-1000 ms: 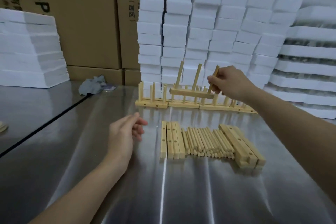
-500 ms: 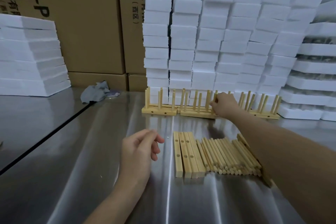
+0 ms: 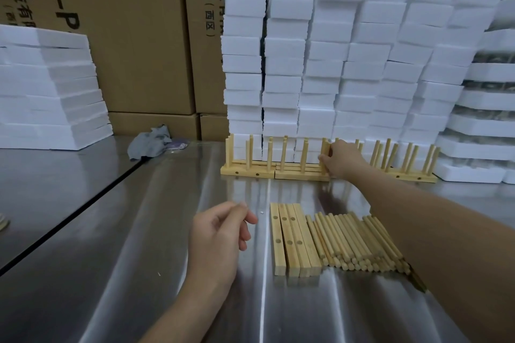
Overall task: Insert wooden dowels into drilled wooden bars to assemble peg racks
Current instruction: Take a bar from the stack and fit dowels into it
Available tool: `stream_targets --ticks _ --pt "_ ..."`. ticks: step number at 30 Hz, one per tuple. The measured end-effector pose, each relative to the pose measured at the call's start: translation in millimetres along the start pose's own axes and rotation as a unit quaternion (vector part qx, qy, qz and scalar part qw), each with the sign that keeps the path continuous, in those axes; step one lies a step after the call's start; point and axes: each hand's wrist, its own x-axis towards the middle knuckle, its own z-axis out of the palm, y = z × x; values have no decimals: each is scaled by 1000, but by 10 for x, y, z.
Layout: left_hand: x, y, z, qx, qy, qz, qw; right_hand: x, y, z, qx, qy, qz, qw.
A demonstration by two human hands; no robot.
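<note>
Head view: steel table (image 3: 111,231), with a seam (image 3: 69,217) run diagonally at left; open steel is seen between the loose parts and the racks.
Rear edge: walled by foam blocks (image 3: 334,50) and cardboard boxes (image 3: 139,36); a grey rag (image 3: 150,142) is laid by the boxes.
Right hand (image 3: 341,160): arm stretched rearward, fingers closed round an upright dowel (image 3: 324,149) of the middle rack.
Left hand (image 3: 220,234): held over the table just left of the bars, loosely curled, nothing held.
Drilled bars (image 3: 292,239): four, laid flat, touching.
Loose dowels (image 3: 354,239): piled beside the bars, partly hidden by the right forearm; count cannot be told.
Peg racks (image 3: 250,170): three counted across the front row.
</note>
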Motion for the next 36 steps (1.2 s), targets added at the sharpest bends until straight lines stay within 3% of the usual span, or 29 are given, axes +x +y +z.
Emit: stream_targets --ticks 15,25,30,36 --pt "-36 38 -1 15 -13 -4 1000 -64 49 -119 4 -20 14 1000" --pt "-65 -16 78 146 -39 27 988 -1124 756 -884 43 59 -58 996" --pt "-133 -51 100 271 -96 56 956 -1772 1472 -954 132 94 -28 986" --pt "-306 -9 93 389 -209 62 895 -2028 1756 -722 237 56 7 970"
